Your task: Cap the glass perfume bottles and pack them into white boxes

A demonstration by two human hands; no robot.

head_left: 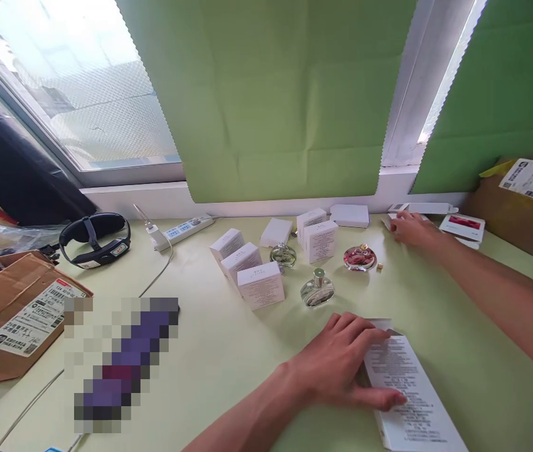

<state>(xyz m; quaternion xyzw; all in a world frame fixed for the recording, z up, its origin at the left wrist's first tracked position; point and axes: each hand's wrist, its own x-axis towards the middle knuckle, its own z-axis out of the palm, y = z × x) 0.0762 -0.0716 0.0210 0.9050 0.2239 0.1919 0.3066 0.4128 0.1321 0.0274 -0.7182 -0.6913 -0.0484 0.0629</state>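
My left hand (336, 367) grips a long white printed carton (417, 395) near the front of the table, its thumb on the printed face and its fingers across the top end. At the back right, my right hand (410, 227) is closed at a small white carton (400, 207), its fingertips partly hidden. Right of it lies a white box with a red picture (463, 226). Between the hands stand a clear perfume bottle (317, 290) and a pink perfume bottle (360, 258) with a small gold piece (380, 267) beside it. Behind them is a greenish perfume bottle (283, 255).
Several small white boxes (260, 285) stand around the bottles. A power strip (186, 231), a black headset (96, 242), a blurred-out dark object (127, 361) and a brown parcel (21, 314) lie left. A cardboard box (520, 213) stands at the right, green blinds (270, 94) behind.
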